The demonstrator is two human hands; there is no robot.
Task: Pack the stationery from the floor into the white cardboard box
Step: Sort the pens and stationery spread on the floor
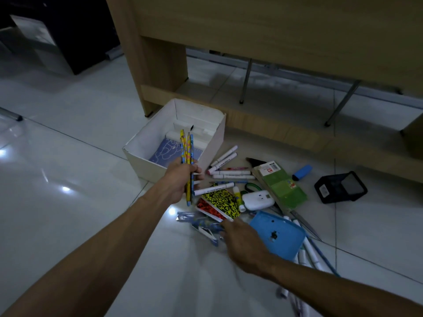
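The white cardboard box (146, 154) stands open on the floor, with a purple notebook (163, 152) lying inside. My left hand (182, 179) grips a bundle of patterned pencils (187, 152) upright just in front of the box's near corner. My right hand (240, 241) reaches low over the stationery pile, fingertips at blue-and-white clips (201, 225) beside yellow and red speckled notepads (219, 203); I cannot tell whether it grips anything. White markers (225, 167), a glue stick (238, 199), a white case (257, 200), a green packet (280, 183) and a blue tray (278, 234) lie scattered.
A wooden desk (160, 65) with metal legs stands behind the box. A black mesh pen holder (340, 187) lies tipped at the right, a blue highlighter (302, 172) beside it. More pens (309, 250) stretch past the blue tray. Glossy white tiles (68, 179) spread to the left.
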